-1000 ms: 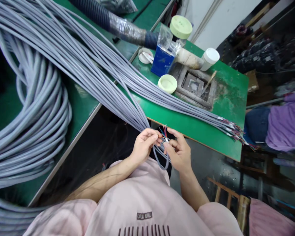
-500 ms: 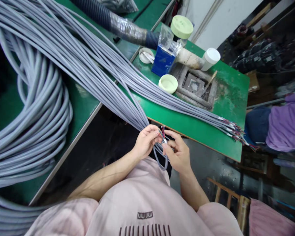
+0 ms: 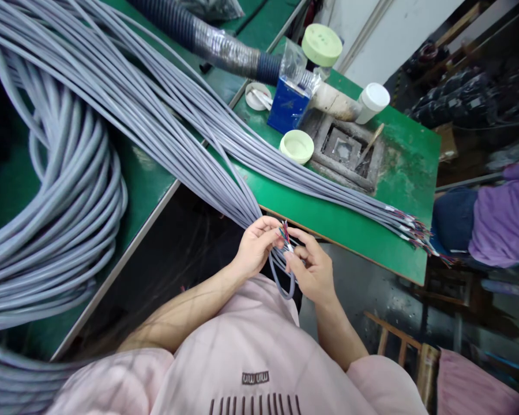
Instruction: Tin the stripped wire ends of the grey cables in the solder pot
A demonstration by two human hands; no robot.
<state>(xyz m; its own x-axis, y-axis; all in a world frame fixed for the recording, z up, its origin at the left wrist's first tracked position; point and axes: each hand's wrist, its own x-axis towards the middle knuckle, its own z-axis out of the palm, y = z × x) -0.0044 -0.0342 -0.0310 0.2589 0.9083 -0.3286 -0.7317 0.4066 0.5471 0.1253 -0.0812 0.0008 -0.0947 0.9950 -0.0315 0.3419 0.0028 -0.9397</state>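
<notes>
Between my hands, just off the green table's front edge, a grey cable's stripped end fans out into thin coloured wires. My right hand pinches this cable where a white band sits below the wires. My left hand has thumb and forefinger closed at the wires' left side, pinching a wire or two. The bent grey cable loops down under my hands. Behind them, a bundle of grey cables runs up to the left. More cables lie across the table, their stripped ends at its right side.
A thick coil of grey cable covers the left table. Farther back are a blue box, a pale green lid, a white jar, a soot-stained pot with a brush and a ribbed hose. A person in purple sits right.
The coloured wires and my fingers have shifted very slightly to the left. Both hands keep the same hold on the cable end.
</notes>
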